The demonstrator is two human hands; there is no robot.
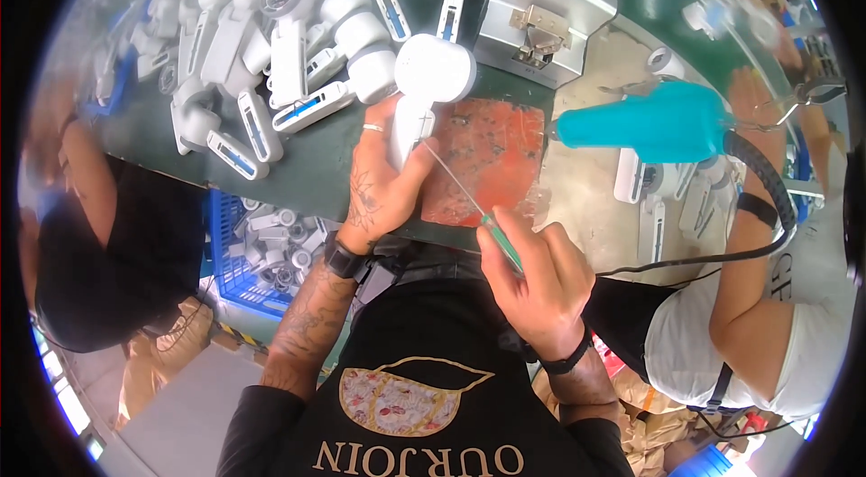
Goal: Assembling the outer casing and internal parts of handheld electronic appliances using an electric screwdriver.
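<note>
Left hand (383,175): closed around the handle of a white handheld device (424,84) with a round head, thumb pressed along the handle's right side, fingers wrapped behind it; a ring shows on one finger and a dark band on the wrist. The device is held upright over the near edge of the green counter (325,166), its round head above the hand and its handle just left of an orange mat (492,161) that lies on the counter. Right hand (537,283): closed in a fist-like grip on the green handle of a thin screwdriver (469,197), whose metal shaft runs up and to the left so that its tip meets the device's handle beside the left thumb; a dark band sits on this wrist too. Pile of white devices (271,53) of the same kind: heaped on the counter to the upper left, several with blue strips along the handle. Blue crate (230,265): below the counter edge on the left, holding more white parts. Teal power tool (654,120): hanging to the right with a black cable looping from it. Grey metal fixture (546,8): at the counter's far side, above the mat. Other persons: one in dark clothing at the left edge, one in a white top at the right.
</note>
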